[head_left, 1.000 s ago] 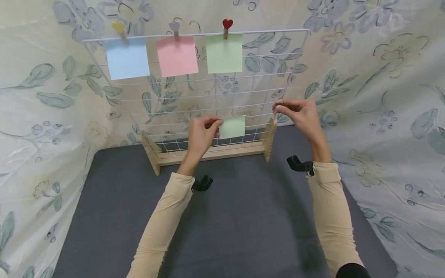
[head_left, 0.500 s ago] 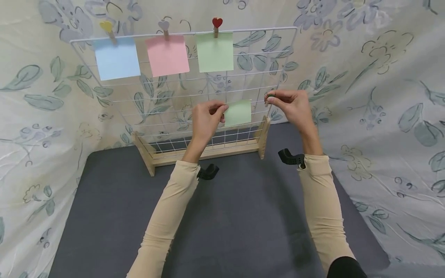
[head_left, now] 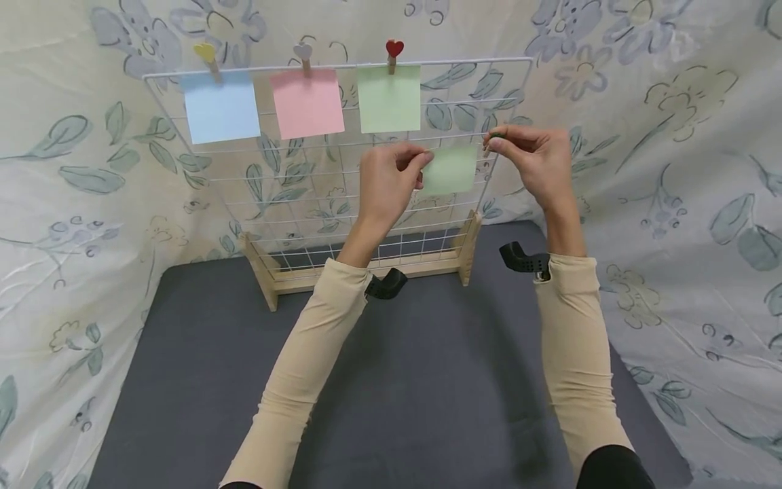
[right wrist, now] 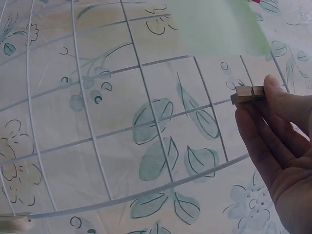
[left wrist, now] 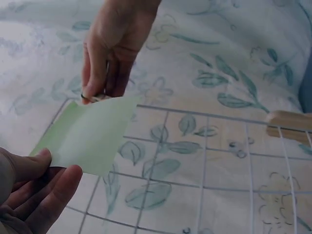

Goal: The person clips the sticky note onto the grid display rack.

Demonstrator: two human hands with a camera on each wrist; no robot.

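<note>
My left hand (head_left: pixel 387 190) pinches a pale green paper sheet (head_left: pixel 452 170) by its left edge, thumb in front. The sheet hangs before the right part of a white wire grid rack (head_left: pixel 476 62), below its top bar. To the right of the sheet, my right hand (head_left: pixel 546 166) holds a small wooden clothespin (right wrist: pixel 248 94) between thumb and fingers; a bit of green shows on it in the head view. From the left wrist view, the right fingertips overlap the sheet's far edge.
Along the top bar hang a blue sheet (head_left: pixel 220 109), a pink sheet (head_left: pixel 308 105) and another green sheet (head_left: pixel 389 100), each under a heart clothespin. The rack's wooden base (head_left: pixel 421 267) stands on a dark grey table (head_left: pixel 427 380). Floral cloth (head_left: pixel 660 204) hangs behind.
Both hands have risen along the rack. The left hand has carried the green sheet up and to the right, closer to the right hand with its clothespin.
</note>
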